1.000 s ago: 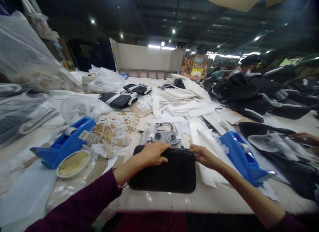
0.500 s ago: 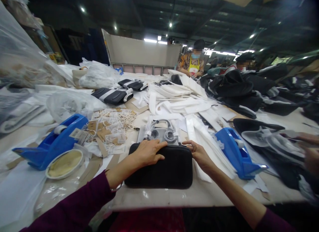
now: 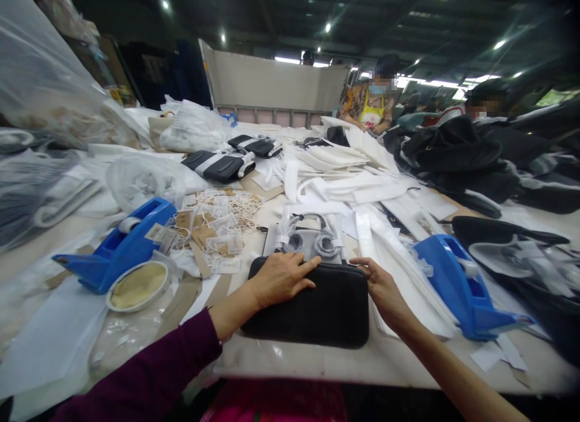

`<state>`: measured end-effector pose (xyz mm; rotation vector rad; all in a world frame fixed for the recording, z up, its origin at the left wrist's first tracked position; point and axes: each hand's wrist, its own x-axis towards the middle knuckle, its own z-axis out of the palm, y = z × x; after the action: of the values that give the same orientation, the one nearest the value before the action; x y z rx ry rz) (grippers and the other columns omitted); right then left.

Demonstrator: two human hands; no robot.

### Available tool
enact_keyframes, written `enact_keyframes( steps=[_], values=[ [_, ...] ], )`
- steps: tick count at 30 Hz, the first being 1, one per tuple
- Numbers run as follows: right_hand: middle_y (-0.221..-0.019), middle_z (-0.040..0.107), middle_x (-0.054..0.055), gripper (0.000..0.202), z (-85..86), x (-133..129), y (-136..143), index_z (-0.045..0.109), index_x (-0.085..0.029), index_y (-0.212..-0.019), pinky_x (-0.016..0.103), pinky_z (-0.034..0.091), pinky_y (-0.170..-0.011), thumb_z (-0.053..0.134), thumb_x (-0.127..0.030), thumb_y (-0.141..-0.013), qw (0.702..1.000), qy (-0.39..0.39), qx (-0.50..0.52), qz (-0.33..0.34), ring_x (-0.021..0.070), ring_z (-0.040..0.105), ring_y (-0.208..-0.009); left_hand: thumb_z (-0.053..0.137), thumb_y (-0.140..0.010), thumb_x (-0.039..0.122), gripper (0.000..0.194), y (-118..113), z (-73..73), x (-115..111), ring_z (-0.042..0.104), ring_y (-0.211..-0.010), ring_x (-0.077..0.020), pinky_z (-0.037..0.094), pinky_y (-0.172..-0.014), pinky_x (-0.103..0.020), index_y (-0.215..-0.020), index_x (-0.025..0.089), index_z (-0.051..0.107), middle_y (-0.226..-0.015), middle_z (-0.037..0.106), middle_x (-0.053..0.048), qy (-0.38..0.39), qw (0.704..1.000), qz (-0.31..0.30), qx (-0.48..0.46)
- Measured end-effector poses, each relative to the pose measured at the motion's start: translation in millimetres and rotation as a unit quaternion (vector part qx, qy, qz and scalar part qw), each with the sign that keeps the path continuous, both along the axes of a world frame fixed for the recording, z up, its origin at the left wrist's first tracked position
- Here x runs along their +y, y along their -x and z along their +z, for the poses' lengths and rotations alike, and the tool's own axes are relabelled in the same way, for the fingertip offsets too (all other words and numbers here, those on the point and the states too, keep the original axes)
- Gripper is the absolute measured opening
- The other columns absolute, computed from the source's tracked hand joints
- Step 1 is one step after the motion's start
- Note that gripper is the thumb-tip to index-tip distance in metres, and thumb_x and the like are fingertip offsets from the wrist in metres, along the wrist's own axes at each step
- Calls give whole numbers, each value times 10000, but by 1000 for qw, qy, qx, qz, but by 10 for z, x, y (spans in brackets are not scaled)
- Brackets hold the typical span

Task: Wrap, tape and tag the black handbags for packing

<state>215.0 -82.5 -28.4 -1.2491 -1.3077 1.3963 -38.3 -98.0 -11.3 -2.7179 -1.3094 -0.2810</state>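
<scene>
A black zipped handbag (image 3: 312,307) lies flat in front of me at the table's front edge. Its handles (image 3: 312,222), wrapped in clear plastic, point away from me. My left hand (image 3: 284,278) rests on the bag's upper left part, fingers spread and pressing down. At the top right corner, my right hand (image 3: 378,286) pinches the bag's zipped edge between thumb and fingers. Whether a zip pull is between those fingertips I cannot tell.
Blue tape dispensers (image 3: 120,243) (image 3: 466,283) stand on both sides. Left lie a round tub (image 3: 138,286) and stringed tags (image 3: 215,228). White foam sheets (image 3: 403,277) lie right; black bags (image 3: 222,167) lie farther back. A co-worker (image 3: 369,104) stands across the table.
My view has shifted left, so the scene sits farther right. Both hands keep nearly the same places on the bag. Another person's hands at the far right have left the view.
</scene>
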Motion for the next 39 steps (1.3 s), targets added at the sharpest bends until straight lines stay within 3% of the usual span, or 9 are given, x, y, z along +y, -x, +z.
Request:
enact_keyframes(
  steps=[14,23,25,28,30,32,34,36,39],
  values=[
    [-705,611,6,240,-119,36,-12,529,-236,-945,279,411,-568,551,-247,-706,987,-68,-142,-30,196,577,-681,313,-896,634,569,14,-95,27,597,-853,-231,446,-727,-330,-1073,153,561,-914,631,-89,-19,998,29,-51],
    [-748,585,11,314,-173,60,-52,534,-226,-1026,299,418,-632,406,-133,-755,945,-133,-296,-31,188,563,-673,304,-858,692,605,-11,-188,14,586,-772,-237,429,-674,-341,-880,148,570,-820,612,-87,-50,994,77,-53],
    [-803,596,33,371,-117,43,-53,532,-221,-1070,326,440,-673,380,-89,-758,920,-170,-351,-32,204,571,-713,310,-870,676,590,-21,-207,16,586,-766,-238,429,-671,-345,-873,146,569,-807,609,-89,-52,994,84,-49],
    [-1036,597,105,457,25,-29,68,537,-199,-1138,411,434,-871,340,-22,-767,850,-316,-417,-60,261,557,-979,312,-927,584,507,-28,-232,32,587,-761,-229,434,-668,-343,-866,149,564,-796,609,-85,-50,995,79,-46],
    [-1177,556,126,487,108,-98,259,512,-191,-1209,415,393,-975,316,-5,-804,818,-410,-402,-18,260,497,-1134,307,-969,467,412,-29,-251,46,588,-758,-218,438,-670,-337,-874,157,561,-793,610,-77,-50,995,76,-43],
    [-1211,552,127,481,160,-141,499,469,-189,-1276,388,399,-983,333,-23,-846,800,-445,-394,84,246,498,-1145,314,-981,337,318,-27,-274,58,587,-747,-209,442,-667,-333,-876,162,558,-782,610,-71,-57,995,72,-42],
    [-1147,592,138,441,201,-113,710,451,-164,-1296,390,421,-933,377,-62,-874,779,-424,-432,164,256,539,-1067,337,-958,231,249,-20,-296,74,583,-716,-208,447,-652,-335,-867,158,556,-759,607,-70,-66,995,62,-41],
    [-1045,629,139,396,262,-10,825,436,-131,-1292,387,443,-863,436,-135,-896,776,-366,-474,197,260,577,-978,359,-923,171,203,-8,-315,96,576,-680,-217,451,-629,-347,-866,152,554,-729,595,-68,-72,995,56,-41],
    [-1015,642,112,498,397,190,833,453,-134,-1236,352,464,-786,650,-285,-804,780,-277,-482,286,262,608,-943,366,-887,126,192,12,-336,121,583,-684,-228,463,-634,-357,-945,139,549,-728,589,-67,-77,994,55,-47]
  ],
)
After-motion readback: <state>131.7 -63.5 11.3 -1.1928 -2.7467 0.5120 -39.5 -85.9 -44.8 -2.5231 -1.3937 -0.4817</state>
